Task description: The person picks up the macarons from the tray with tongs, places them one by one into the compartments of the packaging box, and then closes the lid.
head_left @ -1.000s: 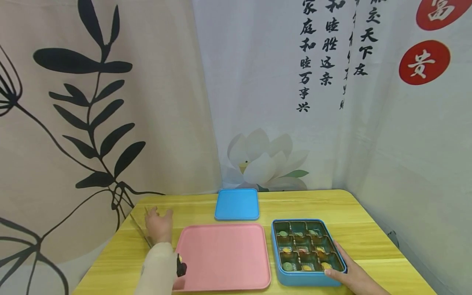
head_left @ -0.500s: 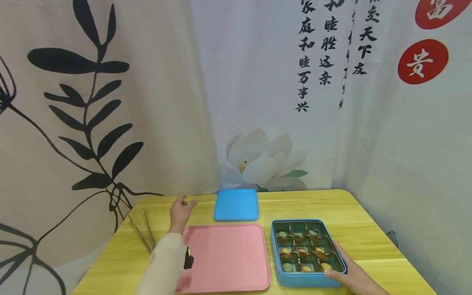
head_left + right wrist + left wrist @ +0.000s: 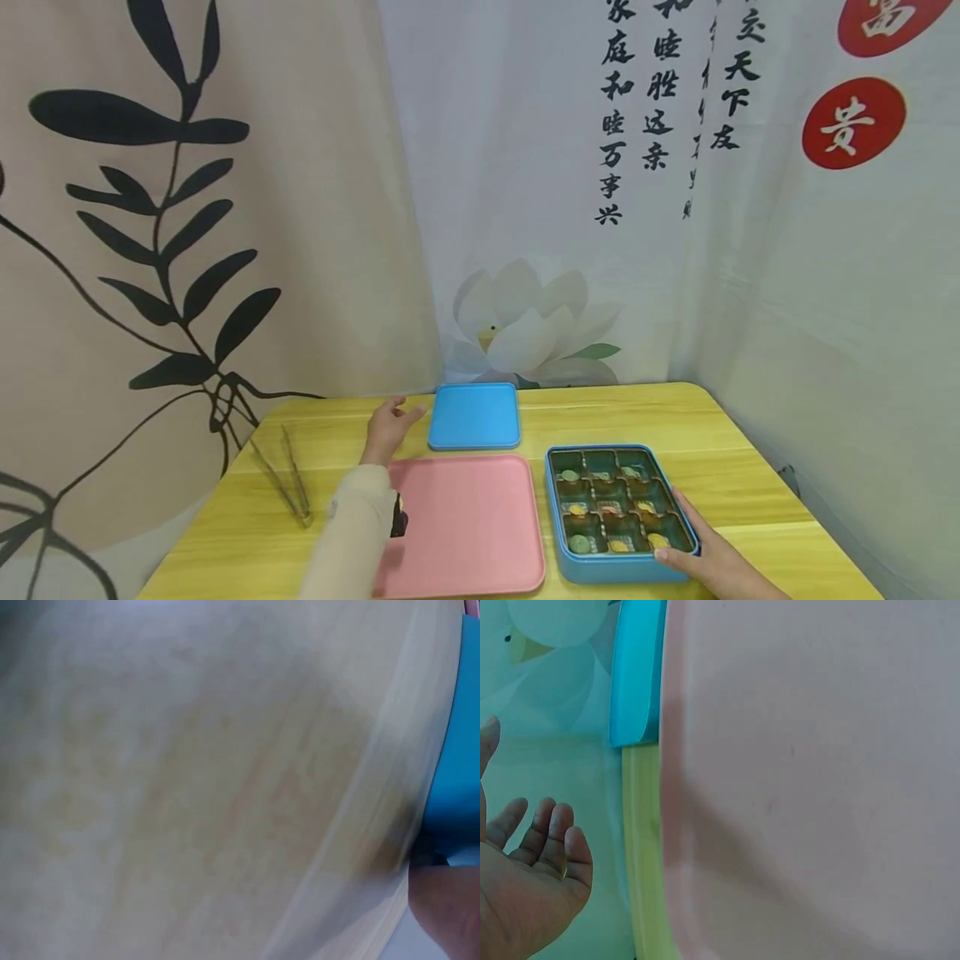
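Note:
My left hand [image 3: 390,429] hovers near the blue lid's left edge, fingers loosely bent and holding nothing. In the left wrist view the palm and relaxed fingers of that hand [image 3: 536,877] show in front of the backdrop. The flat blue lid [image 3: 474,417] lies on the table behind a pink tray [image 3: 468,525]. With my right hand [image 3: 708,554] I grip the front right corner of a blue lunch box [image 3: 607,570], thumb over its rim and fingers along its side. Inside sits a dark divided insert with small green, yellow and reddish pieces in its compartments.
Metal tongs [image 3: 288,483] lie on the wooden-topped table [image 3: 757,500], left of my left forearm. A printed curtain [image 3: 525,208] hangs close behind the table's back edge, and another fabric wall borders the right side.
My left hand has moved right, from beside the tongs toward the blue lid, leaving the tongs in plain view. My right hand and the lunch box stay in place. The head view has shifted slightly.

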Action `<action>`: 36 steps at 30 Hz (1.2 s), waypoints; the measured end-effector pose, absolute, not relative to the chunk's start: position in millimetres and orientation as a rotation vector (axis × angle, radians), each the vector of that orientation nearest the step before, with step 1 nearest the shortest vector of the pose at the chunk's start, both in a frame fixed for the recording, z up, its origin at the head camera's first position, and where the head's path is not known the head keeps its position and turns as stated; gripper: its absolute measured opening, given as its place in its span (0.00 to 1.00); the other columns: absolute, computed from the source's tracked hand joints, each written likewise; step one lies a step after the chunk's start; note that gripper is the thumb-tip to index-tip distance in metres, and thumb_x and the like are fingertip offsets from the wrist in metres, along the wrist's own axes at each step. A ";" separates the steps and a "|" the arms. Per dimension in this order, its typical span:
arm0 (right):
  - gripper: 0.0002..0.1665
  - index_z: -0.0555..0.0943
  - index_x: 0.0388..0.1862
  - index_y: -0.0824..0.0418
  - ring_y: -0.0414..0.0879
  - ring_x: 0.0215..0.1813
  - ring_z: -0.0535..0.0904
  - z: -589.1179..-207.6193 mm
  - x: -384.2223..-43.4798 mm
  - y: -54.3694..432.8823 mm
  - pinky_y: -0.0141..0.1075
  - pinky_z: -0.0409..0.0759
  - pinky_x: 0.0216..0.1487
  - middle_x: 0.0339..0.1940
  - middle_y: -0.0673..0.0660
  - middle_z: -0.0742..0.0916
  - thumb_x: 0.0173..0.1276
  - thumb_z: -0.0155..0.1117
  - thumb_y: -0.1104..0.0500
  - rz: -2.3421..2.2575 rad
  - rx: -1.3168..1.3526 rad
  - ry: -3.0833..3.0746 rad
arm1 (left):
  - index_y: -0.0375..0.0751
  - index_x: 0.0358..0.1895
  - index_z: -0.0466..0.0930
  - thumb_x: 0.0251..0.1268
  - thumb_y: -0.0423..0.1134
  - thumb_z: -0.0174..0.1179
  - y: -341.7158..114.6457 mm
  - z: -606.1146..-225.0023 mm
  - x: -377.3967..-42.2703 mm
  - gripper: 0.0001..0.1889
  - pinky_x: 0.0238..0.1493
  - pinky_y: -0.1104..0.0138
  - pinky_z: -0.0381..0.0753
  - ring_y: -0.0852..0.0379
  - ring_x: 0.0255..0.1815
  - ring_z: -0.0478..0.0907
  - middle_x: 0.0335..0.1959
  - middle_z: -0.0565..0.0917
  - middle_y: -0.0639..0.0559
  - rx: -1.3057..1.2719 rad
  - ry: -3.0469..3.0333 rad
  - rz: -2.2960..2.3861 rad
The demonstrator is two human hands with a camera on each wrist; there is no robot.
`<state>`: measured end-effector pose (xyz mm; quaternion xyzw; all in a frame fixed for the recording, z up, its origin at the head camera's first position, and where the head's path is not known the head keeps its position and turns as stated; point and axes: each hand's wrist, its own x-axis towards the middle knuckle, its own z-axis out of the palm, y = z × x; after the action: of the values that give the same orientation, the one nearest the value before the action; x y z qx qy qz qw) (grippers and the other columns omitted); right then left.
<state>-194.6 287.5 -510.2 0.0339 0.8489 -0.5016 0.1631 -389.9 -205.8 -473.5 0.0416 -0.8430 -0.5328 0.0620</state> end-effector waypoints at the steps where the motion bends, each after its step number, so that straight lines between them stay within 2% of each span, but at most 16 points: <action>1: 0.59 0.33 0.81 0.61 0.82 0.71 0.39 -510.3 -194.3 287.5 0.74 0.58 0.58 0.76 0.78 0.43 0.72 0.62 0.44 -1.426 0.090 2.426 | 0.33 0.69 0.69 0.66 0.50 0.65 -203.6 -474.4 -391.0 0.34 0.46 0.55 0.75 0.42 0.48 0.72 0.53 0.75 0.36 0.138 -2.551 -1.611; 8: 0.58 0.33 0.81 0.61 0.81 0.72 0.37 -510.1 -192.8 288.3 0.75 0.55 0.59 0.77 0.77 0.43 0.72 0.62 0.45 -1.426 0.067 2.433 | 0.32 0.70 0.67 0.67 0.49 0.65 -189.8 -483.6 -394.0 0.34 0.50 0.50 0.74 0.40 0.51 0.72 0.57 0.74 0.34 0.158 -2.530 -1.680; 15: 0.58 0.33 0.81 0.60 0.82 0.71 0.38 -508.6 -192.0 285.6 0.75 0.58 0.57 0.77 0.77 0.44 0.73 0.61 0.46 -1.417 0.078 2.452 | 0.32 0.70 0.67 0.65 0.51 0.66 -188.3 -495.0 -398.6 0.37 0.53 0.47 0.75 0.37 0.56 0.73 0.62 0.73 0.31 0.172 -2.511 -1.727; 22: 0.57 0.33 0.81 0.60 0.82 0.71 0.38 -510.5 -192.2 284.8 0.74 0.60 0.56 0.77 0.76 0.42 0.74 0.61 0.47 -1.468 0.092 2.422 | 0.32 0.71 0.65 0.64 0.52 0.67 -191.8 -505.0 -402.2 0.39 0.53 0.48 0.74 0.37 0.55 0.72 0.62 0.72 0.31 0.177 -2.511 -1.794; 31: 0.56 0.34 0.81 0.59 0.82 0.71 0.38 -513.2 -193.3 285.5 0.74 0.60 0.56 0.77 0.76 0.42 0.73 0.61 0.48 -1.481 0.097 2.415 | 0.31 0.72 0.64 0.67 0.47 0.65 -197.9 -508.8 -405.1 0.36 0.58 0.44 0.72 0.35 0.59 0.72 0.64 0.72 0.30 0.210 -2.579 -1.847; 36: 0.56 0.34 0.81 0.60 0.82 0.72 0.38 -512.4 -192.8 285.4 0.74 0.58 0.57 0.77 0.76 0.42 0.73 0.61 0.48 -1.468 0.094 2.427 | 0.31 0.70 0.66 0.67 0.40 0.65 -198.3 -510.7 -409.7 0.32 0.54 0.49 0.74 0.36 0.57 0.73 0.61 0.75 0.31 0.203 -2.584 -1.891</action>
<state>-192.8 285.4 -512.4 0.0328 0.8452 -0.5115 0.1513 -409.7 -198.3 -510.7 0.0634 -0.8049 -0.5890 -0.0332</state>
